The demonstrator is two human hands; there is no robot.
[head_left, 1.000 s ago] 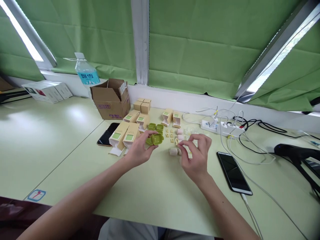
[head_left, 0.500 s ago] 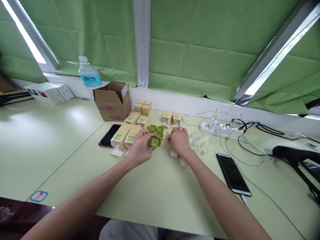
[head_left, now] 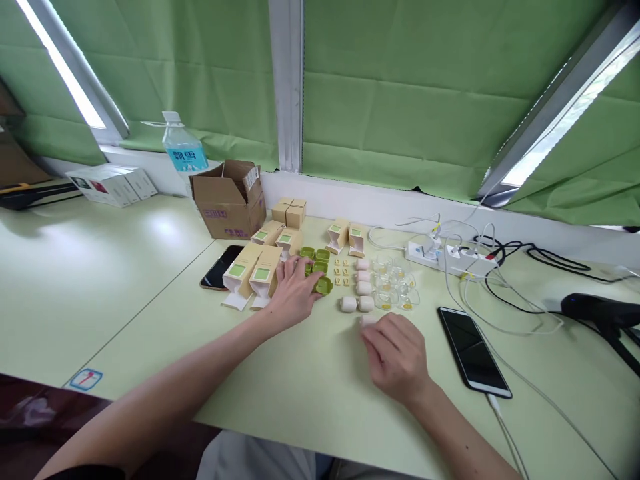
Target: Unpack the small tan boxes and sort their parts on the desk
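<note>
Two bare hands were at work over a desk (head_left: 280, 400) full of tiny parts. Left hand (head_left: 293, 293) had its thumb and fingers pinching a green cup (head_left: 325, 286) off to its right, with more green cups (head_left: 323, 255) just past the fingers. Right hand (head_left: 400, 353) was curled in, knuckles up, fingertips at a pale cylinder (head_left: 368, 321) just ahead of it. Those fingers hid a good part of the piece, so I couldn't tell whether it was properly gripped or only touched.

Between and beyond the hands sat little yellow pieces (head_left: 345, 281) in neat rows, then more pale cylinders (head_left: 349, 305), then a clump of clear pieces (head_left: 385, 297) beyond the right hand. Opened cartons (head_left: 267, 267) lay just beside the left hand, and a white-edged phone (head_left: 473, 347) was over to the right of the right one.

As for doing it well, just my take: that cylinder looked short and rounded, so a light two-finger hold on its sides would've beaten pushing it, since it seemed likely to roll. Keeping the right wrist lifted made sense too, with other cylinders so near. And the left fingers needed to be gentle, because one careless nudge could've scattered the yellow rows.
</note>
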